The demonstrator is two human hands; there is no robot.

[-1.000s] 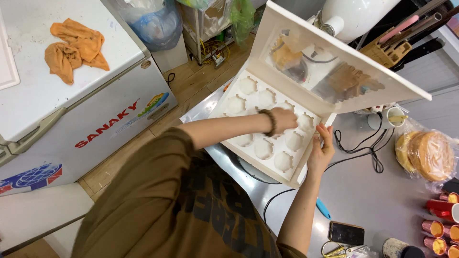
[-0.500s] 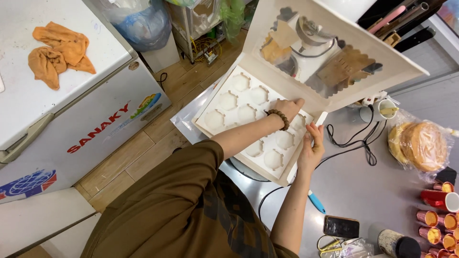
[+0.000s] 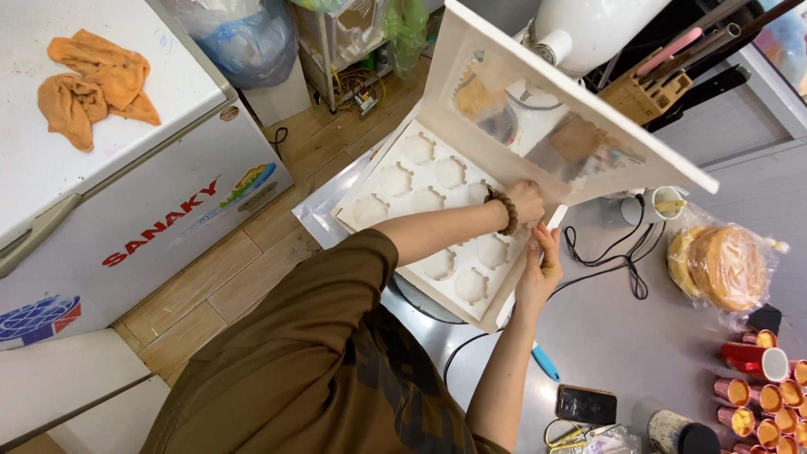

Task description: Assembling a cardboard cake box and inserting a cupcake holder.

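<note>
Nearest the camera, the olive-brown sleeve (image 3: 319, 353) fills the bottom of the view, with a black rectangular phone (image 3: 586, 404) at five o'clock on the grey steel counter (image 3: 605, 336). Just beyond, the right hand (image 3: 540, 273) pinches its fingers onto the near right edge of the white cardboard cupcake box (image 3: 437, 219). The left hand (image 3: 525, 200), a brown bead bracelet (image 3: 506, 211) on its wrist, curls closed at the hinge where the box's windowed lid (image 3: 572, 118) stands open toward one o'clock. The box sits at centre, tilted above the counter edge. Out at ten o'clock, an orange crumpled cloth (image 3: 92, 88) lies on the white chest freezer (image 3: 160, 168).
</note>
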